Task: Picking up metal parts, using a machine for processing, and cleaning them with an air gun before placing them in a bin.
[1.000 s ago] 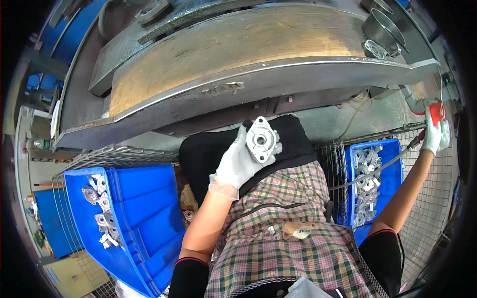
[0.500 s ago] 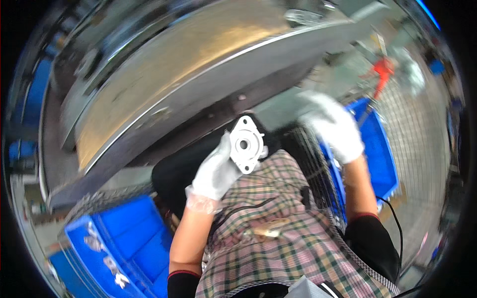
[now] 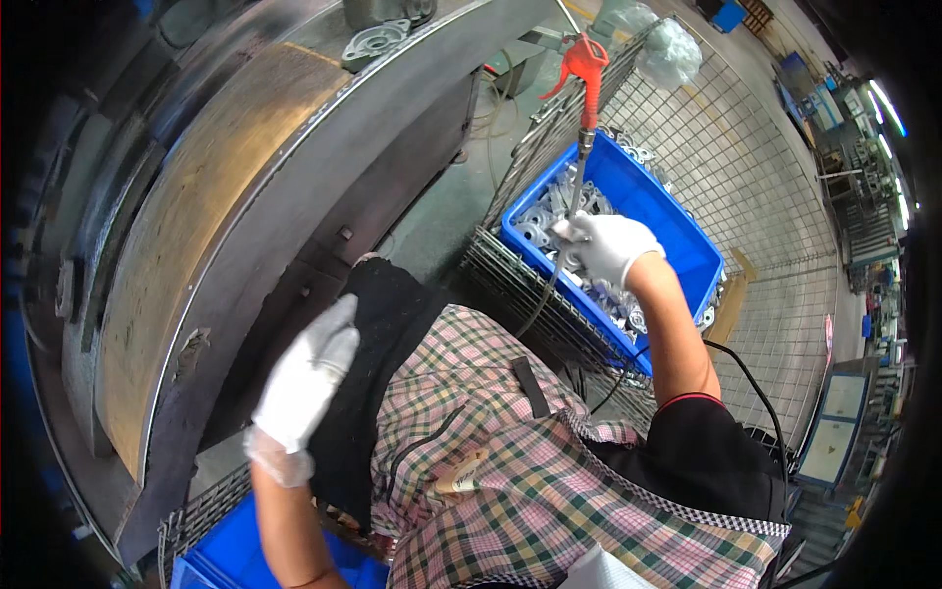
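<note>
My left hand point(image 3: 310, 378), in a white glove, is open with its fingers stretched out and holds nothing. It hovers beside the bench front, over a black cloth on my lap. My right hand point(image 3: 618, 247), also gloved in white, is over a blue bin point(image 3: 677, 231) at the right. Its fingers are curled closed by the grey hose, and what they hold is too small to make out. Grey metal castings point(image 3: 535, 224) lie heaped in the bin beneath it. A red air blow gun point(image 3: 586, 71) hangs above the bin, its hose running down past my fingertips.
The bin stands within a wire mesh cage point(image 3: 775, 187), where a clear plastic bag point(image 3: 669, 54) hangs. A curved workbench point(image 3: 211, 211) fills the left, with a flanged casting point(image 3: 376, 41) at its far end. Another blue bin point(image 3: 231, 550) is at the lower left.
The white flanged casting has left my left hand, which moved left and opened. My right hand is now over the bin of castings. The view has turned to the right.
</note>
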A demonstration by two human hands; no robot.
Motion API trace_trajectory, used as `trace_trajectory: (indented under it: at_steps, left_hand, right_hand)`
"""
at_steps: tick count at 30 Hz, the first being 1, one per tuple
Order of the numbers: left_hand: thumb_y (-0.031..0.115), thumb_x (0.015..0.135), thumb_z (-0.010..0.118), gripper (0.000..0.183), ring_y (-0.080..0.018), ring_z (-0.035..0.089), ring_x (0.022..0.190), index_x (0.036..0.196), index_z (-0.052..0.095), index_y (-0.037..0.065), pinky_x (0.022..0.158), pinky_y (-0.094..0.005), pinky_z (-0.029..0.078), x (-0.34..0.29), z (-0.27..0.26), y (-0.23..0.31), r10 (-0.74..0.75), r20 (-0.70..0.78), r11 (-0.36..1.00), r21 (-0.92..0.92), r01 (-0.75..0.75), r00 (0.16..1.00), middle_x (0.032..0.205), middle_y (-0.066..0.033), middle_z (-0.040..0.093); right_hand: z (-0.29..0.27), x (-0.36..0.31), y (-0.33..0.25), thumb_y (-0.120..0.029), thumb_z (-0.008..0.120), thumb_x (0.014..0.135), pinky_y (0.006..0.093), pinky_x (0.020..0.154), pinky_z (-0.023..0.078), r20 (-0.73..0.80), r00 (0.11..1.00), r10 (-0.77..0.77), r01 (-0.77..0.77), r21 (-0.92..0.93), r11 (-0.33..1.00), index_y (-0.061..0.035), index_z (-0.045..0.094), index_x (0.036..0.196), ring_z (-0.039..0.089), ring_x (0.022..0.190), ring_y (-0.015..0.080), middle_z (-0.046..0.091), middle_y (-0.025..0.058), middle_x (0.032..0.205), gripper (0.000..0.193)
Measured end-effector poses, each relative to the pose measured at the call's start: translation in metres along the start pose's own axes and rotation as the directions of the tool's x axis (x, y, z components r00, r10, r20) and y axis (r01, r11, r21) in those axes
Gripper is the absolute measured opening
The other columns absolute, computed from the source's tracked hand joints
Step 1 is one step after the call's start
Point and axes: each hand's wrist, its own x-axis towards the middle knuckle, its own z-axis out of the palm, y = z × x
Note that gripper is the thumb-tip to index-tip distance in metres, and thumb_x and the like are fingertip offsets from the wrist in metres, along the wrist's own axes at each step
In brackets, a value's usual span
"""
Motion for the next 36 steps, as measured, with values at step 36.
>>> trace_trajectory:
  at_steps: [36]
  left_hand:
    - [0.033,0.079,0.073,0.05,-0.038,0.071,0.084,0.122,0.065,0.008,0.076,-0.0472,0.057,-0.43,0.029,-0.236,-0.651,-0.54,0.661,-0.055,0.749,0.534,0.089,-0.0203,0.072]
  right_hand:
    - [-0.094,0.14,-0.716,-0.034,0.059,0.093,0.0404,0.098,0.047,-0.317,0.113,-0.942,0.938,-0.28,0.207,-0.0091,0.065,0.123,0.062,0.117,0.0384,0.067,0.0205,0.123,0.04]
